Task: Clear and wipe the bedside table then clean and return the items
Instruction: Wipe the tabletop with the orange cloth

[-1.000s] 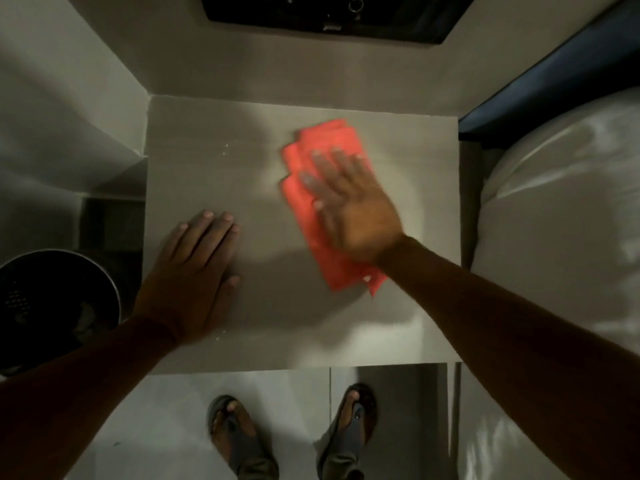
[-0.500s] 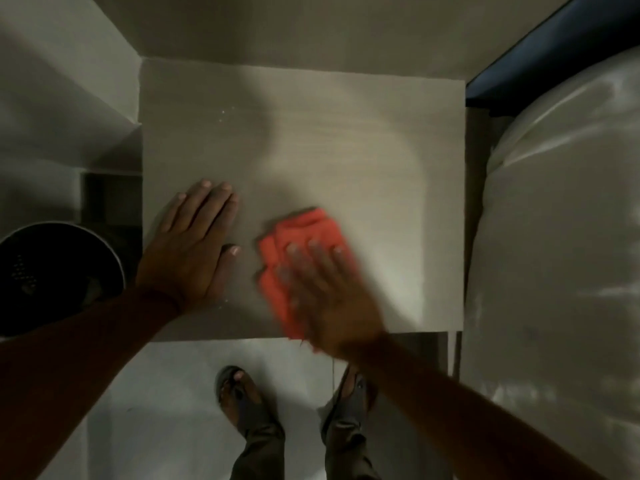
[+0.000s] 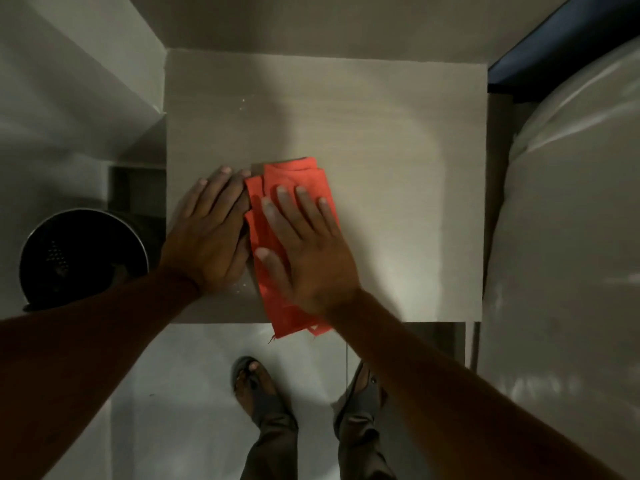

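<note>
The bedside table is a pale wood-grain square top seen from above, with nothing on it but a folded red cloth. My right hand lies flat on the cloth with fingers spread, pressing it against the table near the front edge. The cloth's near end hangs a little over that edge. My left hand rests flat on the table just left of the cloth, touching its left side. A few pale specks lie on the top at the back left and by my left wrist.
A round dark bin stands on the floor to the left of the table. A bed with white bedding runs along the right side. My feet in sandals stand on the pale floor in front. Walls close the back and left.
My right hand has dragged the cloth from the table's back middle toward the front, then left against my left hand. The left hand has stayed flat in place.
</note>
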Available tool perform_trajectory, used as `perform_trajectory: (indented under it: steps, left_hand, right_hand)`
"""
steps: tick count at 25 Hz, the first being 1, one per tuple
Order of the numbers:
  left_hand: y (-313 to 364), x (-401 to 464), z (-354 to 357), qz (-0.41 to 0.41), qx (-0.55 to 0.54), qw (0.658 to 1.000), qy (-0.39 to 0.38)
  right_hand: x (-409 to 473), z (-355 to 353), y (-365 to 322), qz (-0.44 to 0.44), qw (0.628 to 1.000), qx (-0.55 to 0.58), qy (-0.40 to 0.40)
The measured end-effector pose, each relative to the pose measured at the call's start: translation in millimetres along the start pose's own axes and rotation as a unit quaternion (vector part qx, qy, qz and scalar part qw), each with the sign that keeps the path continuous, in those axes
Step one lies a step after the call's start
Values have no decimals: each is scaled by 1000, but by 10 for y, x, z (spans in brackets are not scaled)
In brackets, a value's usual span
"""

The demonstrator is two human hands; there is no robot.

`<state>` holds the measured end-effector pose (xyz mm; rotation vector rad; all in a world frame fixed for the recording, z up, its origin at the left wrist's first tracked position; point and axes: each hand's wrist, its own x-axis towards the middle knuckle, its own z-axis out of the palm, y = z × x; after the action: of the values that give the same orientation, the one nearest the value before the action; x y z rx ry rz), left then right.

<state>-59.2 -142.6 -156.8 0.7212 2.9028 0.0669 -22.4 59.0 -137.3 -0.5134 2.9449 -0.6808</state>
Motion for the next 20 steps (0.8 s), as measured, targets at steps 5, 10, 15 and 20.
perform_trajectory:
  steps: [5,10,15,20]
  left_hand:
    - [23,15,5,-10,-19,1000,19]
    - [57,22,-27,2,-31,999,11]
    - [281,-7,-177,-168,-279,935,139]
    - [1340,81,-150,-24,-119,989,84]
  right_hand:
    - [-60,-432,1035,197,978,-58,43]
    - [-183,-415,1332,192,972,-129,36]
    - [-178,-376,1386,183,975,-122,40]
    - [-163,-380,1334,178,975,-103,80]
